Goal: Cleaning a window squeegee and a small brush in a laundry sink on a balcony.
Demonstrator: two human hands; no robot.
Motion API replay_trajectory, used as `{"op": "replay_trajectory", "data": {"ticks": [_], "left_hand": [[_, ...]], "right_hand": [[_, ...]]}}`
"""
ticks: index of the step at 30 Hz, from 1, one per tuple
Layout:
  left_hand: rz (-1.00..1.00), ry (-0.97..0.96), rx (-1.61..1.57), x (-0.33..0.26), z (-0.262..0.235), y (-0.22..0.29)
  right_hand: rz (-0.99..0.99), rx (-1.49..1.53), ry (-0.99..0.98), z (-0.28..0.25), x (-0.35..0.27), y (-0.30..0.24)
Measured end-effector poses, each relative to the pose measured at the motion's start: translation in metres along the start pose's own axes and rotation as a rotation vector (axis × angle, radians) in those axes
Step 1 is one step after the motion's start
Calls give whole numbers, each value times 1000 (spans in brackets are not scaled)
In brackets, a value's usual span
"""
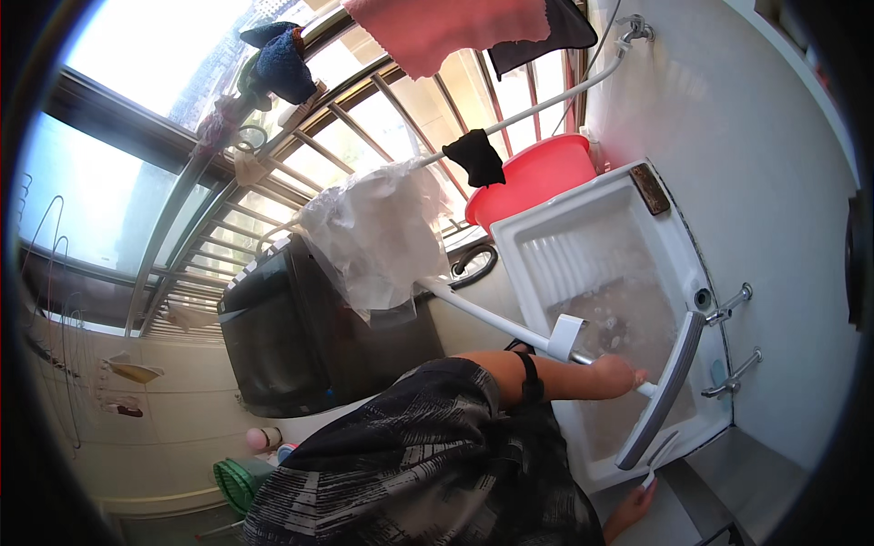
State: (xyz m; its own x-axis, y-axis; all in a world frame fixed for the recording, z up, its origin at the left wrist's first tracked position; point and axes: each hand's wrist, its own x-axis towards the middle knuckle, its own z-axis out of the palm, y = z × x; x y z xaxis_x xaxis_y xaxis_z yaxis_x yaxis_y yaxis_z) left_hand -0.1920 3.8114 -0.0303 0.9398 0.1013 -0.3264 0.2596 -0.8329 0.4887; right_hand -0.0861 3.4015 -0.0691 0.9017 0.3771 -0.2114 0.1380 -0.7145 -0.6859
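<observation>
The left hand (614, 375) is closed around the mop handle (492, 320), holding the flat mop head (663, 391) in the white sink (583, 218) at four o'clock. The right hand (630, 506), at five o'clock, pinches a small white brush (660, 452). Rinsing seems under way; scrubbing the mop head likely needs a steady grip.

What we cannot see well

Our left shoulder hides most of our left hand (612, 374); the things in the cloudy sink (637, 227) water are too blurred to tell.
</observation>
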Motion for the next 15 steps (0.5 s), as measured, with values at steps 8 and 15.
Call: {"op": "replay_trajectory", "data": {"ticks": [8,15], "left_hand": [[86,-21,50,-18,21,25],[140,79,119,-66,-40,68]], "right_hand": [[-8,-44,128,-2,-27,-10],[118,94,56,3,-43,-74]]}}
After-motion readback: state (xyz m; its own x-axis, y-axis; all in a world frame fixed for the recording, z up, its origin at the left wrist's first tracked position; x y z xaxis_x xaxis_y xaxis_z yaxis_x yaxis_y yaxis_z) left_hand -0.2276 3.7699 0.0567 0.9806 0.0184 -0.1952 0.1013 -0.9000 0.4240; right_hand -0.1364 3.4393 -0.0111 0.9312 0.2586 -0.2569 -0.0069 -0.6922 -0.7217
